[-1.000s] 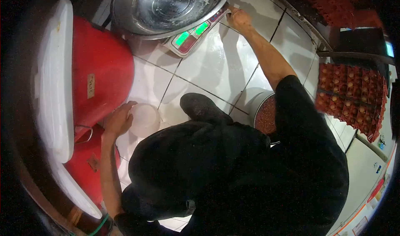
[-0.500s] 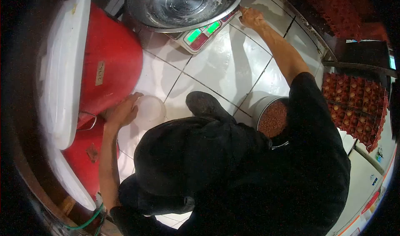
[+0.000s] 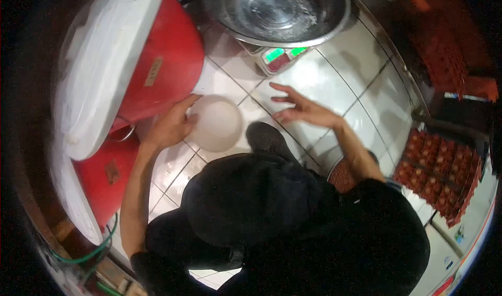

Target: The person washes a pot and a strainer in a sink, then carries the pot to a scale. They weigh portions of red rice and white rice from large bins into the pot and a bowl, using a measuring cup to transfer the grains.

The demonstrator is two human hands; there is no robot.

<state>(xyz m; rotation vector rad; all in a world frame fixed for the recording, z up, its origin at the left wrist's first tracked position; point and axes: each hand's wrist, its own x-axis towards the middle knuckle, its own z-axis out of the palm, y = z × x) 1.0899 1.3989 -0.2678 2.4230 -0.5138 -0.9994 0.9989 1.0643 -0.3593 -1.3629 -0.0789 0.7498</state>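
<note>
My left hand (image 3: pixel 171 124) grips the rim of a whitish translucent plastic bowl (image 3: pixel 217 123) beside the red bins. Its thumb lies against the bowl's edge. My right hand (image 3: pixel 299 106) hangs over the tiled floor with its fingers spread and nothing in them. Beyond it stands a digital scale (image 3: pixel 267 66) with lit green displays. On the scale rests a wide metal basin (image 3: pixel 282 8) with pale residue inside. Below my right forearm is a metal pot (image 3: pixel 340 177) of brown granules, partly hidden by the arm and the black sleeve.
Two red bins (image 3: pixel 175 60) with large white lids (image 3: pixel 107 71) line the left side. Several stacked egg trays (image 3: pixel 436 173) stand at the right. A green hose (image 3: pixel 86 258) curls at lower left. A black cap (image 3: pixel 251 202) and dark clothing cover the lower middle.
My right hand has left the scale's edge and come back toward the middle, fingers spreading. The bowl in my left hand appears larger and farther right. The whole view has shifted.
</note>
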